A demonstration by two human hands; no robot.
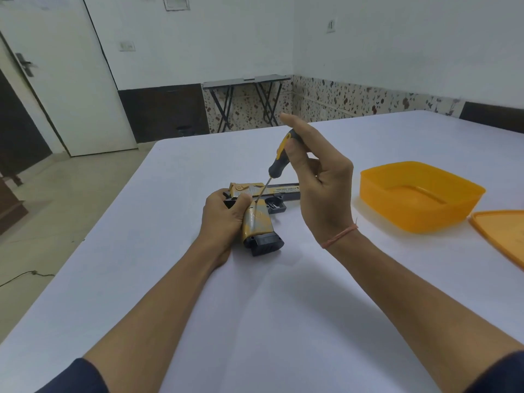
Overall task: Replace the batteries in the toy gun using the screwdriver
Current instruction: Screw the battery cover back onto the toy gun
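Note:
A yellow and black toy gun lies on its side on the white table, barrel pointing right, grip toward me. My left hand grips the rear of the gun and holds it down, thumb on the top of the grip. My right hand pinches the black and yellow handle of a screwdriver between thumb and fingers. The screwdriver is tilted, and its thin shaft runs down-left with the tip on the upper part of the gun's grip. No batteries are visible.
An open orange plastic container stands on the table to the right of my right hand. Its orange lid lies flat at the right edge of view. The table's left edge runs diagonally, with floor and a door beyond.

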